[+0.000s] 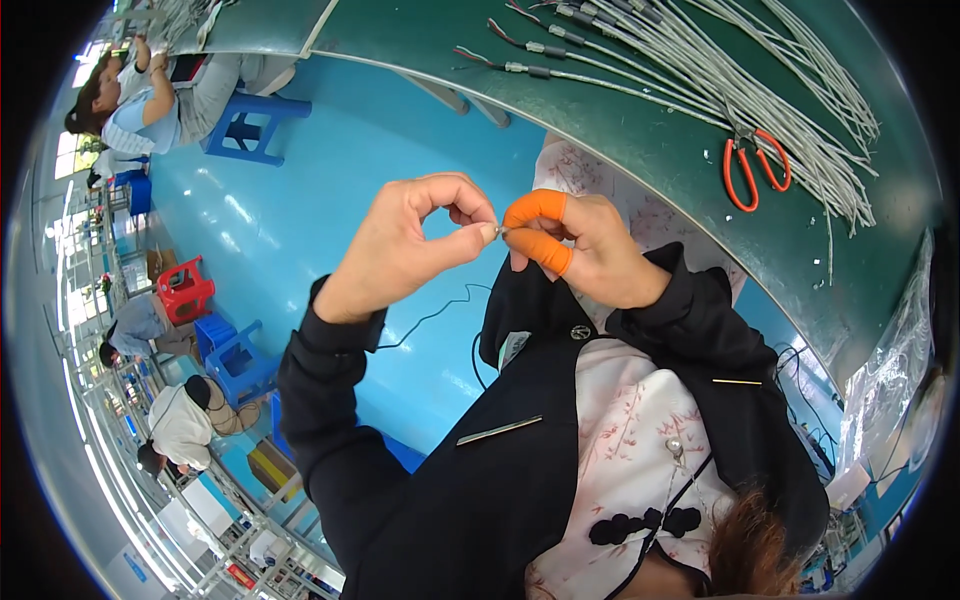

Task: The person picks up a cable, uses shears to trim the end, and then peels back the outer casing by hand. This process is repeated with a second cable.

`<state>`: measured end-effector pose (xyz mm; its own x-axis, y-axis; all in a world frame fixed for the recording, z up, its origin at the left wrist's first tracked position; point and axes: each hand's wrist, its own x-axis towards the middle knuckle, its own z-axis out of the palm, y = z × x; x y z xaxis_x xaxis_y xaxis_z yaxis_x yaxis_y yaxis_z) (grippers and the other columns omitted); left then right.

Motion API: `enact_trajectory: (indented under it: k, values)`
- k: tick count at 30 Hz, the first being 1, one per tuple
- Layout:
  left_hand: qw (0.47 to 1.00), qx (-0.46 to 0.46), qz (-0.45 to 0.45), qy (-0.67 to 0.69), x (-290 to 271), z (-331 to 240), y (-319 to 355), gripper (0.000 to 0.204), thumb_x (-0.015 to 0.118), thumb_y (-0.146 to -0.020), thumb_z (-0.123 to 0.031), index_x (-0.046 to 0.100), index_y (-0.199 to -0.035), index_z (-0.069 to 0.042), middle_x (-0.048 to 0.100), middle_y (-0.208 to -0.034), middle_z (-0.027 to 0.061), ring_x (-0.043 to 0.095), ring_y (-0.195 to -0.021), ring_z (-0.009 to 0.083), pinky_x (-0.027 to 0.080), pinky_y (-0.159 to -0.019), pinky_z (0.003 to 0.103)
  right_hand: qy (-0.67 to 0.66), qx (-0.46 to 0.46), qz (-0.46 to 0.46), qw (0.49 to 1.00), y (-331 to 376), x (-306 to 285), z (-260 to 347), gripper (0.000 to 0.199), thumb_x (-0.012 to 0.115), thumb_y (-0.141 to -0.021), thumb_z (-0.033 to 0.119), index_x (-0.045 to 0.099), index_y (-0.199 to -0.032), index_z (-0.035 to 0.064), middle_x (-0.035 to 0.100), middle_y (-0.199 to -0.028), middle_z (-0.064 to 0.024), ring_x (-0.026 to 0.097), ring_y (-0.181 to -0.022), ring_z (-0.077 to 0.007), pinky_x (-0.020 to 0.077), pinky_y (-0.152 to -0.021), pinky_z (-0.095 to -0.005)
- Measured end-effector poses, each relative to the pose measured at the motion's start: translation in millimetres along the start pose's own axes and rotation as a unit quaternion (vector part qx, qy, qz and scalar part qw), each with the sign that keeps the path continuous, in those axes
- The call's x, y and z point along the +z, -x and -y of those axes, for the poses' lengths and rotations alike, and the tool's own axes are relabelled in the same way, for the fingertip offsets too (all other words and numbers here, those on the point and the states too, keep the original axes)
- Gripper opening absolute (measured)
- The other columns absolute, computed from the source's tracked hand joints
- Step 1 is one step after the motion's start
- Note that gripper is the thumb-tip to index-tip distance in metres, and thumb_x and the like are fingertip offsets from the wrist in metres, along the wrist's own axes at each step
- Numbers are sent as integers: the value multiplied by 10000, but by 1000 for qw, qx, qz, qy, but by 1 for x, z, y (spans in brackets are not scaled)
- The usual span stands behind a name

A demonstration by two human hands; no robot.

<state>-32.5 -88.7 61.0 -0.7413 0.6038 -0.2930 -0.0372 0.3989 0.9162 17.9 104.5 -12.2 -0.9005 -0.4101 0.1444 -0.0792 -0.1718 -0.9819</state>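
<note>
Small piece: pinched between left hand and right hand, both grips closed on it, short of table; work seemingly unfinished. Cables, far right: several connectors fitted, rest unclear. Pliers: idle.

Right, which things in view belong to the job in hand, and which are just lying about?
Probably the job:
tiny piece at the fingertips of left hand and right hand, too small to identify
orange finger covers
pale grey cables
red-handled cutters

Apparently just lying about:
clear plastic sheeting
red stool
blue stools
</note>
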Motion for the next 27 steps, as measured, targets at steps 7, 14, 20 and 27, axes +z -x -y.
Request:
enact_trajectory:
  k: [7,14,20,27]
  values:
    - [886,230,-256,-312,50,0,-14,121,651,-715,20,597,-821,-1,591,-802,59,536,-714,189,425,-682,285,-126,91,-143,977,4,3,12,138,519,-933,88,552,-995,-30,601,-731,-52,500,-502,-67,360,-447,-190]
    - [723,309,-338,-517,68,7,-20,179,687,-700,-4,605,-859,-6,610,-859,75,546,-736,228,427,-682,309,-108,90,-186,972,6,-1,10,142,519,-933,87,553,-987,-40,590,-709,-54,523,-525,-72,392,-464,-195]
    - [932,156,-284,-162,57,-4,-7,160,686,-755,-35,626,-900,-6,623,-923,80,558,-810,200,437,-725,294,61,-51,-198,977,7,0,-3,97,568,-885,19,558,-961,-41,606,-691,-79,594,-578,-110,454,-508,-223]
    - [970,88,-228,0,52,7,-4,138,683,-785,-30,642,-917,-21,652,-896,68,562,-814,168,436,-733,272,209,-107,-193,953,7,3,-2,98,604,-845,-23,562,-933,-37,617,-691,-98,629,-604,-140,484,-531,-249]
